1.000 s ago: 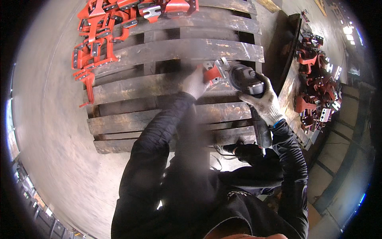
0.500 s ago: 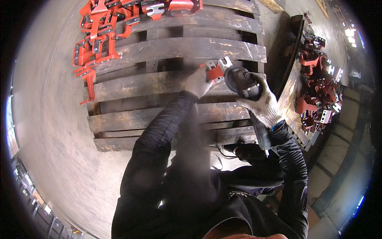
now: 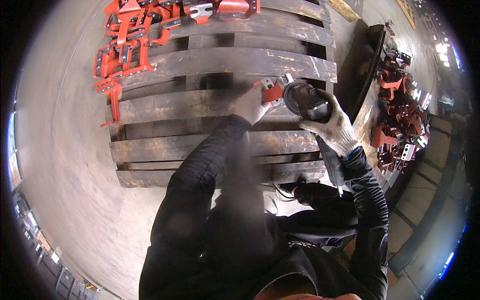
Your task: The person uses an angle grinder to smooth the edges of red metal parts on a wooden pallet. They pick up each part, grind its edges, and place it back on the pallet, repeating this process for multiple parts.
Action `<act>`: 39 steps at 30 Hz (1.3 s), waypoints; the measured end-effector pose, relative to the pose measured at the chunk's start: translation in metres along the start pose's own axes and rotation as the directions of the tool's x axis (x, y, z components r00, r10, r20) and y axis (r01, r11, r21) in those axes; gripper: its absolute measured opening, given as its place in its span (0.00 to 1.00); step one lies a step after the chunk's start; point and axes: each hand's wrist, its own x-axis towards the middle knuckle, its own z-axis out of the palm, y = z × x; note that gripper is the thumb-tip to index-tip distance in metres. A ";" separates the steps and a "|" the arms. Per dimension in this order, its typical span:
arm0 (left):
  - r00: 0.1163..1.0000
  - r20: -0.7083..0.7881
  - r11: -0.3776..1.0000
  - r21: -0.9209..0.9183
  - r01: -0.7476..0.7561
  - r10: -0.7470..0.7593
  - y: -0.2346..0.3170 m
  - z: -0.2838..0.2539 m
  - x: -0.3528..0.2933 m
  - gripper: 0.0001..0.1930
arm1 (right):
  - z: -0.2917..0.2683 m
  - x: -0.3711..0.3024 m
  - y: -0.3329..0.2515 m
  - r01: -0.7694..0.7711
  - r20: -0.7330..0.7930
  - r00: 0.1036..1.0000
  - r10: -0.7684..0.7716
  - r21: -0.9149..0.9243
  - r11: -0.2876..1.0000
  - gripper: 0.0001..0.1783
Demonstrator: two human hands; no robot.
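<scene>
Grinder (image 3: 306,102), a black handheld tool with round head and long body, is gripped by the right hand (image 3: 335,129) in a white knit glove; its long axis runs away from the wearer, leaning left toward the head. It looks rigid and fairly heavy, best held around head and body. The left hand (image 3: 253,104), also gloved, grasps a red, silver-forked metal bracket (image 3: 272,94) beside that head; contact is unclear. The fork, partly hidden, points away and rightward. The bracket seems stiff and sturdy, easiest held opposite the fork. Beneath both hands: a worn, slatted wooden pallet (image 3: 215,61). Right of the right hand, dark-red metal brackets (image 3: 406,118) heaped; beyond the left, bright-red ones (image 3: 123,32).
</scene>
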 end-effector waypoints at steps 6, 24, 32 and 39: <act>1.000 0.008 0.998 -0.048 -0.030 0.030 -0.004 0.007 0.007 0.27 | 0.001 0.028 -0.021 -0.087 0.013 0.996 0.086 0.009 0.996 0.52; 0.981 -0.176 0.971 0.207 0.122 -0.086 0.018 -0.014 0.023 0.34 | -0.014 -0.061 0.065 0.231 0.061 0.973 -0.223 -0.222 0.947 0.23; 0.949 -0.090 0.952 0.030 0.305 -0.301 0.013 -0.043 0.015 0.37 | 0.005 -0.027 0.027 -0.164 -0.128 0.938 0.321 0.653 0.739 0.46; 0.860 0.411 0.648 -0.573 0.501 -0.302 0.020 -0.019 -0.028 0.26 | 0.031 0.022 0.052 -0.014 -0.188 0.974 0.126 0.508 0.861 0.46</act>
